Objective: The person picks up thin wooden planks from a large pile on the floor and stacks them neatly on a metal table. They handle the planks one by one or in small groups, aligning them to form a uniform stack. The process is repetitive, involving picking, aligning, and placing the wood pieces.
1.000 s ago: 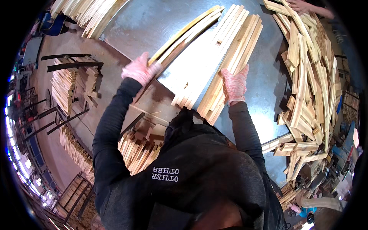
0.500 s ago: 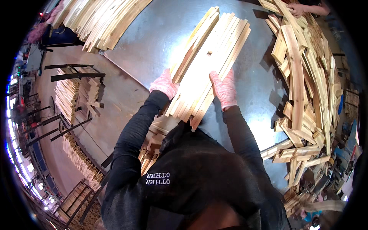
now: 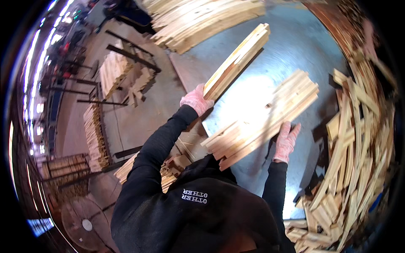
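My left hand (image 3: 197,100), in a pink-and-white knit glove, is closed round the near end of a few wooden strips (image 3: 238,61) held side by side. They lie apart from a larger bundle of pale wooden strips (image 3: 263,120), which rests slantwise on the shiny metal table (image 3: 303,42) with uneven ends. My right hand (image 3: 287,142), gloved the same way, is at the right long edge of that bundle with fingers stretched and apart. Whether its fingertips touch the wood I cannot tell.
A heap of loose strips (image 3: 354,139) lies along the table's right side. More strips (image 3: 211,21) are stacked at the far edge. On the left floor stand black metal racks (image 3: 133,57) with stacked wood, and a round fan (image 3: 86,223) is at lower left.
The strips in my left hand have come away from the bundle, leaving a gap. The right hand's fingers have spread at the bundle's edge. The whole view has turned.
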{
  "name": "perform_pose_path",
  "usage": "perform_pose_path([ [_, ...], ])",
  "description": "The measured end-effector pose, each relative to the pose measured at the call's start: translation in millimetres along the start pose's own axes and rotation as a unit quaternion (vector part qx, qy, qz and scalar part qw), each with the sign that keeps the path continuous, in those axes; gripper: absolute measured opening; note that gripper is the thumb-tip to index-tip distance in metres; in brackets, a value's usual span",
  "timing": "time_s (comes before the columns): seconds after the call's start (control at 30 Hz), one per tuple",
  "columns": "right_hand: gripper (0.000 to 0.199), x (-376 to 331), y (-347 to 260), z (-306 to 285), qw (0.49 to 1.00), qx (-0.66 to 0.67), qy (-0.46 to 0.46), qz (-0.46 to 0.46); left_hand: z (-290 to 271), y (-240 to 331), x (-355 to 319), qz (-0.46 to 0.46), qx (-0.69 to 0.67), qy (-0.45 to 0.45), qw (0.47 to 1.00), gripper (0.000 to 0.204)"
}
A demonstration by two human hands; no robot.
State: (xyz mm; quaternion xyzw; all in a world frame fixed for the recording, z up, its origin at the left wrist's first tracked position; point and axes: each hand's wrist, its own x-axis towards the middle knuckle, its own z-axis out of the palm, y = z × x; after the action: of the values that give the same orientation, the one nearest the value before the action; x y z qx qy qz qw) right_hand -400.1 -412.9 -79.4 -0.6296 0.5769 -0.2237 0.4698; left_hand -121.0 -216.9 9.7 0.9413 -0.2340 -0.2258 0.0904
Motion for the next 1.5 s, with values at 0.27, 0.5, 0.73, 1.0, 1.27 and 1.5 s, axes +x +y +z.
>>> perform_pose_path([
  [0.27,0.110,-36.8,-95.4,61.4,0.979,-0.194,0.045,0.054,-48.0,-145.8,1.8,-0.100,-0.169,0.194,0.961,0.080],
  [0.5,0.108,-35.6,-118.8,86.4,0.946,-0.293,0.089,0.102,-132.5,-287.9,58.1,-0.127,-0.375,0.334,0.855,0.040],
  [0.73,0.104,-34.5,-82.5,72.9,0.938,-0.323,0.120,0.033,-180.1,-459.8,150.4,-0.299,-0.290,0.321,0.851,0.052],
  [1.0,0.088,-37.2,-156.0,167.9,0.838,-0.509,0.195,-0.022,-227.8,-645.8,195.7,-0.457,-0.278,0.300,0.790,0.061],
  [1.27,0.068,-43.4,-289.2,371.4,0.854,-0.436,0.034,-0.281,-247.9,-743.3,302.0,-0.526,-0.181,0.261,0.789,0.054],
  [1.5,0.066,-68.7,-310.5,470.7,0.811,-0.508,-0.061,-0.284,-232.7,-788.1,485.4,-0.483,-0.166,0.183,0.840,0.063],
])
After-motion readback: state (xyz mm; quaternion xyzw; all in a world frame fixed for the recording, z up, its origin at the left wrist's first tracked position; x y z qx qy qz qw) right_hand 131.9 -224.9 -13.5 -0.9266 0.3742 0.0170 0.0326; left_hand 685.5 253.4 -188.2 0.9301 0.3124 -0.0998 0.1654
